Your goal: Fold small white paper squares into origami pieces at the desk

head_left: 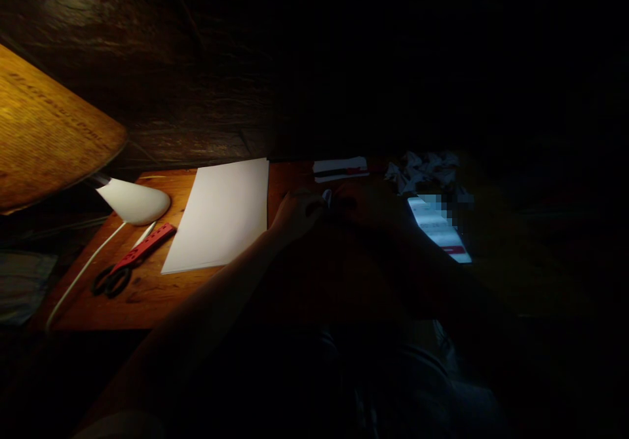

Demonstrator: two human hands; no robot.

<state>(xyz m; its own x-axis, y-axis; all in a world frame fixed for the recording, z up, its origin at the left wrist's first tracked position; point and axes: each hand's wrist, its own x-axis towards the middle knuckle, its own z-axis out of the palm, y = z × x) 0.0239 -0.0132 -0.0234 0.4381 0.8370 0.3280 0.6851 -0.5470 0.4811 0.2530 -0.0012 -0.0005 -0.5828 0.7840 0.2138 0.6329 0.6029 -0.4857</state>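
Forearms (209,303), pair, nearest the camera, in shadow. Left hand (296,213): grip narrow, apparently pinching the white piece (327,196) over the counter (147,311). White piece: at two o'clock from that hand, the nearer of the two; long axis roughly twelve to six; small, pale, seemingly folded paper, creases indistinct. Right hand (351,206): three o'clock of the piece, dim, grip cannot be told. Blank sheets (223,216): nine o'clock of the piece.

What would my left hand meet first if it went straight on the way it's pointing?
Your left hand would probably meet the small white piece, likely paper, by its fingertips, then your right hand. It's dark there, so depth is unclear.
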